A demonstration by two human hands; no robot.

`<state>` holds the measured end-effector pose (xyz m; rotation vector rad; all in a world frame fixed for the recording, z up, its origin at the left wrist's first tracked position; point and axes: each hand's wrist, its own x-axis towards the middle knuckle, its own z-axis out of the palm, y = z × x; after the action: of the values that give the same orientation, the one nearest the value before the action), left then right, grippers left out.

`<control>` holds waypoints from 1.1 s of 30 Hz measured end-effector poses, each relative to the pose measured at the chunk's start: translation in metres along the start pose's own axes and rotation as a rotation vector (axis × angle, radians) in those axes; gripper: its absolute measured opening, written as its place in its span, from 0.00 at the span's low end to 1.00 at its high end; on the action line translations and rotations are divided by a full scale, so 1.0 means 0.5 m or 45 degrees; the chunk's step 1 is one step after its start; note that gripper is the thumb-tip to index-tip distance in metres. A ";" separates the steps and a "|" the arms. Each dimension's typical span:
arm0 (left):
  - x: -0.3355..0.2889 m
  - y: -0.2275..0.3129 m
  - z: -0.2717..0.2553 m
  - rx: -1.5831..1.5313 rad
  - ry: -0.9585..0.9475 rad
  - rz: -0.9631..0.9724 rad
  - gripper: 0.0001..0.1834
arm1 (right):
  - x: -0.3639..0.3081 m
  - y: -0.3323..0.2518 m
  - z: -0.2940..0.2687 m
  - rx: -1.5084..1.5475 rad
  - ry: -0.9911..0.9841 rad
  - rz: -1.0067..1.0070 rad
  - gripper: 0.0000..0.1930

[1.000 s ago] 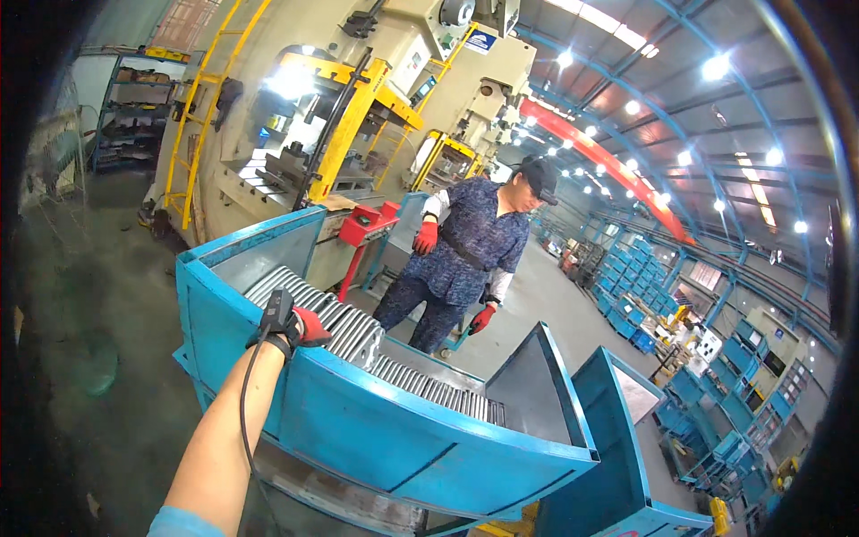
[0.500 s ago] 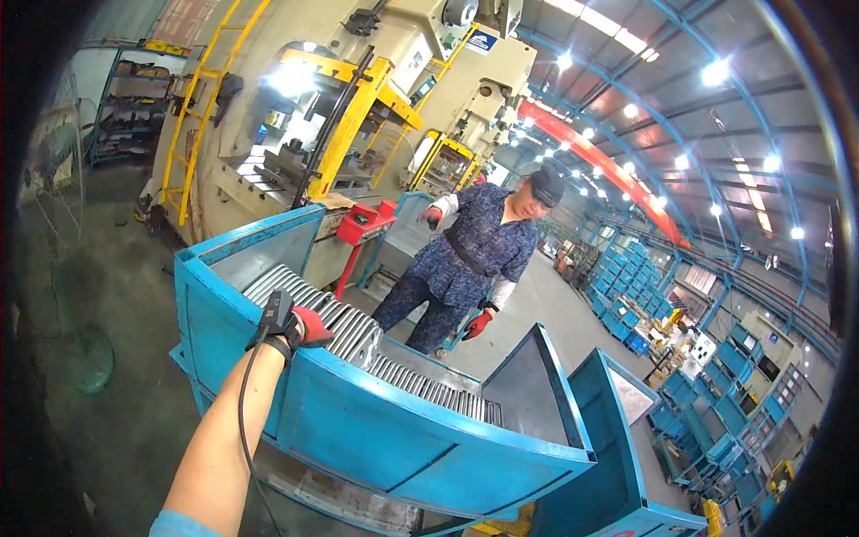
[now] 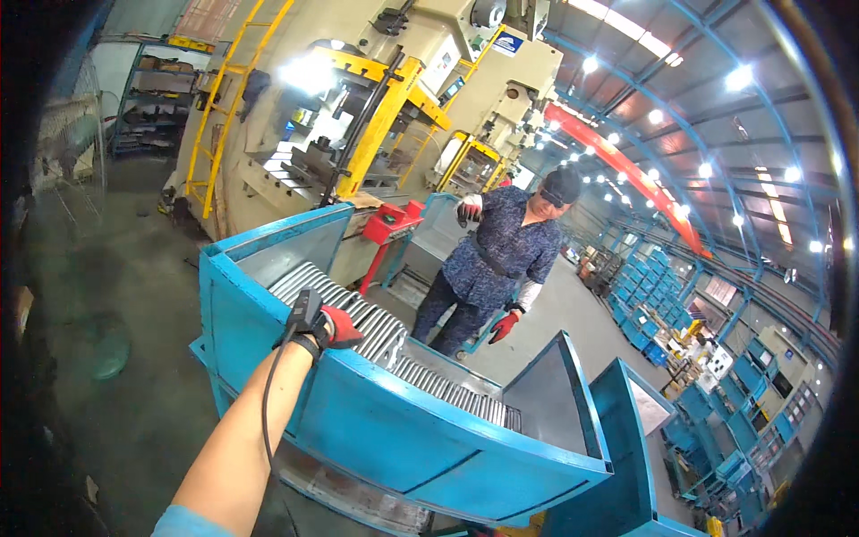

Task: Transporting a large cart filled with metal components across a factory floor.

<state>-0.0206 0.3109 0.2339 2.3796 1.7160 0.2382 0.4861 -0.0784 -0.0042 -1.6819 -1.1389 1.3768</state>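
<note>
Beside hand (image 3: 341,328) (gloved): metal bars (image 3: 381,335)

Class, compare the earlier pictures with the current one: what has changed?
The co-worker's right hand rose, and the view swung slightly left, shifting everything rightward. The person's left hand stays at the rim of the blue bin, beside the silver metal parts.
</note>
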 end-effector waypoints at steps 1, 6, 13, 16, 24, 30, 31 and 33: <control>0.007 0.003 0.002 0.018 -0.007 -0.008 0.38 | -0.007 -0.041 0.017 0.029 -0.057 -0.036 0.20; 0.023 -0.034 0.035 0.071 0.038 -0.028 0.38 | -0.151 -0.491 0.204 -0.160 -0.160 -0.400 0.19; -0.037 0.018 -0.033 0.041 -0.064 -0.047 0.38 | -0.114 -0.642 0.178 -0.944 0.979 -1.489 0.20; -0.012 0.028 -0.037 -0.006 -0.190 -0.041 0.37 | -0.020 -0.607 0.103 -1.094 1.030 -1.305 0.22; -0.022 0.011 -0.038 0.047 -0.278 -0.184 0.41 | 0.056 -0.634 0.081 -1.479 0.832 -1.096 0.14; -0.028 0.006 -0.044 0.136 -0.281 -0.248 0.40 | 0.054 -0.634 0.086 -1.447 0.880 -1.371 0.13; -0.033 0.004 -0.045 0.161 -0.253 -0.239 0.39 | 0.050 -0.637 0.091 -1.445 0.835 -1.237 0.15; -0.030 -0.009 -0.042 0.142 -0.278 -0.279 0.39 | 0.049 -0.637 0.094 -1.470 0.835 -1.175 0.19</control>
<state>-0.0347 0.2997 0.2527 2.1701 1.9049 -0.1479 0.3754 0.0671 0.2618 -1.6214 -2.0248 -0.5163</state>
